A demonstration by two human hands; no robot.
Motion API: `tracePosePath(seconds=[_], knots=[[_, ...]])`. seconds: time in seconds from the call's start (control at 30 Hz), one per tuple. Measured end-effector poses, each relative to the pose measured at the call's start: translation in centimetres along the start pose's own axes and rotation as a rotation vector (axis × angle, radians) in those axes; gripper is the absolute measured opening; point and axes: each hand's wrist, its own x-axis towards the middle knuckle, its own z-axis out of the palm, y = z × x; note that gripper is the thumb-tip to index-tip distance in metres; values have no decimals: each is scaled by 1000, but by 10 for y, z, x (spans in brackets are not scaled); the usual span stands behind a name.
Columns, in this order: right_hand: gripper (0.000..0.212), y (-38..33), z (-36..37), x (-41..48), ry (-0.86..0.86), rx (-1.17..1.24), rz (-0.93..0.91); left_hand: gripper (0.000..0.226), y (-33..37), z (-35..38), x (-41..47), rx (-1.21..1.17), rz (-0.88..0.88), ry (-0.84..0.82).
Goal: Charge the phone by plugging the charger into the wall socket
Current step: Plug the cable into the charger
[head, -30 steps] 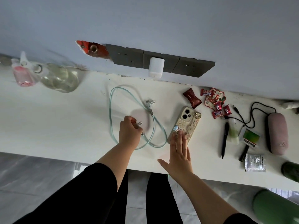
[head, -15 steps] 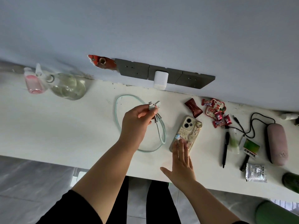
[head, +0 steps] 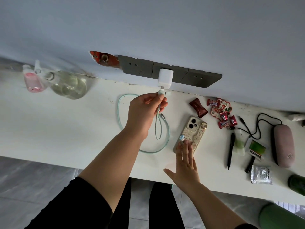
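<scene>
A white charger block [head: 165, 78] sits plugged in the middle grey wall socket [head: 181, 72]. My left hand [head: 145, 111] pinches the plug end of the pale green cable [head: 125, 103] and holds its metal tip against the charger's lower port. The rest of the cable loops on the white shelf [head: 66, 129], with another connector dangling by my fingers. The phone [head: 191, 131], in a patterned cream case, lies camera side up to the right. My right hand [head: 185, 164] lies flat with its fingertips on the phone's near end.
A pink spray bottle [head: 32, 80] and a clear glass bottle [head: 68, 84] stand at the left. Candies [head: 221, 113], a black pen [head: 230, 151], a pink case [head: 283, 144] with a black cord, a foil packet [head: 261, 174] and small items crowd the right. A hole in the wall [head: 104, 59] shows left of the sockets.
My left hand lifted the cable plug off the shelf and carried it up to the charger's port. My right hand stayed on the phone.
</scene>
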Motion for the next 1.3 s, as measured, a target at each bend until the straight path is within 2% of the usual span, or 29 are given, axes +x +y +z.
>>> tracePosePath(seconds=[0.27,0.7,1.13,1.3], knots=[[109,-1,0,0,0,9,8,11,2,4,-5,-123,-54,-26],[113,0,-1,-1,18,34,-16,19,13,10,-5,-148,-84,-21],[116,-2,0,-1,18,53,0,12,20,12,3,-100,-68,-8],[113,-1,-1,-2,0,40,-3,11,13,12,-2,-200,-102,-20]])
